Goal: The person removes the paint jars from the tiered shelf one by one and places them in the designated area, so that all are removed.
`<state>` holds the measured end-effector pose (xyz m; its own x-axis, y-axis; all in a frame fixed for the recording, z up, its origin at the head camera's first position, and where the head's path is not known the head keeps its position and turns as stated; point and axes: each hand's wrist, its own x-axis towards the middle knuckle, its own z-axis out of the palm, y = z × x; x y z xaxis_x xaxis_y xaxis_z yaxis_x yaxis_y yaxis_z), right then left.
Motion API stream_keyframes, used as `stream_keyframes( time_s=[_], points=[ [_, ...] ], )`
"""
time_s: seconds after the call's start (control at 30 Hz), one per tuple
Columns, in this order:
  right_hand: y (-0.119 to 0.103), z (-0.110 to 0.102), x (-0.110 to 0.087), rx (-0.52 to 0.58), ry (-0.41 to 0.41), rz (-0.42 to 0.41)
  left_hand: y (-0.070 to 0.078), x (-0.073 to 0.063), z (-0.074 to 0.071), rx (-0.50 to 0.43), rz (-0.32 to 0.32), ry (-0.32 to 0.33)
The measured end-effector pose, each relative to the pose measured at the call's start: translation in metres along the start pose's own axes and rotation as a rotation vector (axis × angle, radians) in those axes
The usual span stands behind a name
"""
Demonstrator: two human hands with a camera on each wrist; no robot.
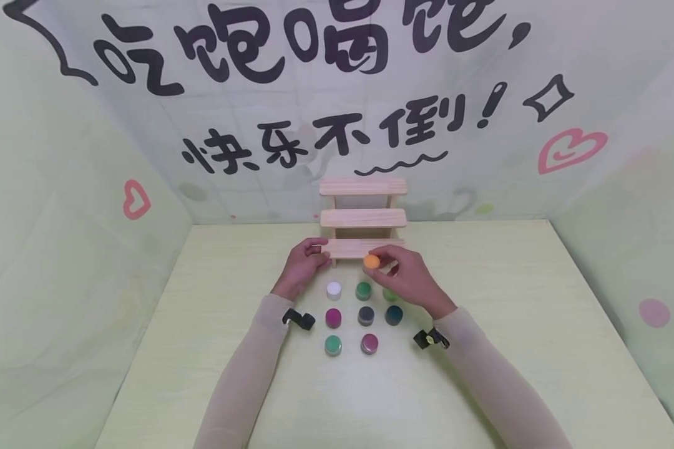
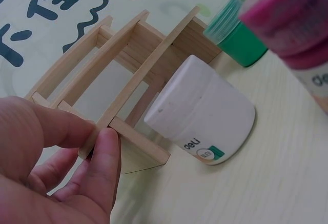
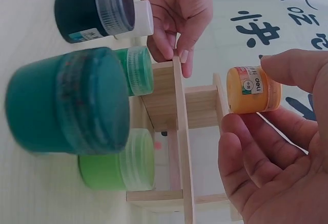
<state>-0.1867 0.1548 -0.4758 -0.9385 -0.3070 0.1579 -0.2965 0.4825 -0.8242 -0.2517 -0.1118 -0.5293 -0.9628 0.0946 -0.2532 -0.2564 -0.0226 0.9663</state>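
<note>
A small wooden three-step shelf (image 1: 363, 217) stands at the back of the table. With thumb and fingers, my left hand (image 1: 305, 265) pinches the left end of its lowest step (image 2: 134, 88). My right hand (image 1: 407, 277) holds a small orange paint jar (image 3: 251, 89) between thumb and fingers, raised in front of the lowest step. A white paint jar (image 2: 202, 112) stands close to my left hand. Below my right hand is a light green jar (image 3: 115, 162), partly covered by that hand in the head view. A green jar (image 1: 363, 290) sits between those two.
Nearer on the table (image 1: 309, 405) are a magenta jar (image 1: 333, 318), a dark grey jar (image 1: 366, 315), a dark teal jar (image 1: 394, 315), a teal-green jar (image 1: 333, 345) and a purple-pink jar (image 1: 369, 343). A printed cloth (image 1: 292, 206) hangs behind the shelf.
</note>
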Motion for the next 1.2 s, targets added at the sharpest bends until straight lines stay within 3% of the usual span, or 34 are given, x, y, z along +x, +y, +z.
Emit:
stream_keyframes(
  time_s=[0.63,1.2],
  points=[
    [0.008,-0.005,-0.022,-0.025,-0.033,-0.053,-0.001,0.001,-0.001,-0.003,-0.01,0.002],
    [0.019,-0.007,-0.047,-0.042,-0.015,-0.091,-0.001,0.002,-0.001,0.016,-0.022,0.007]
  ],
)
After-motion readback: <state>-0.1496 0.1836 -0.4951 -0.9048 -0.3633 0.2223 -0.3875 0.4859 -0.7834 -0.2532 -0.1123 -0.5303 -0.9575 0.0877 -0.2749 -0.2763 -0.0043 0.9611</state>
